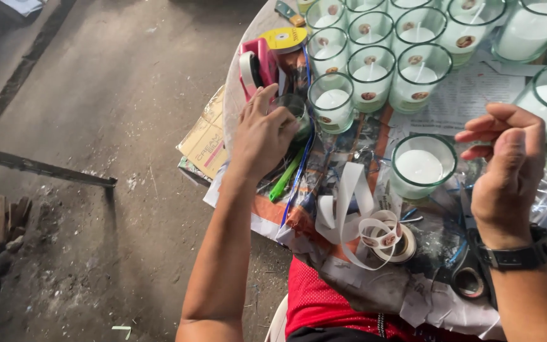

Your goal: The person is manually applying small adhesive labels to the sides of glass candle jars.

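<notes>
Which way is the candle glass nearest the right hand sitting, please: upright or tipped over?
Upright. The candle glass stands on its base on the table, its round rim facing up and level white wax showing inside, just left of the right hand.

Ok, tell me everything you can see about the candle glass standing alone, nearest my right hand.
The lone candle glass is a clear, round tumbler with a greenish rim, filled nearly to the top with smooth white wax; no wick is clear to see. It stands upright on the paper-covered table, apart from the rows of similar glasses behind it. The right hand hovers just beside its rim; whether it touches is unclear. A curling white label strip lies to its lower left.
</notes>
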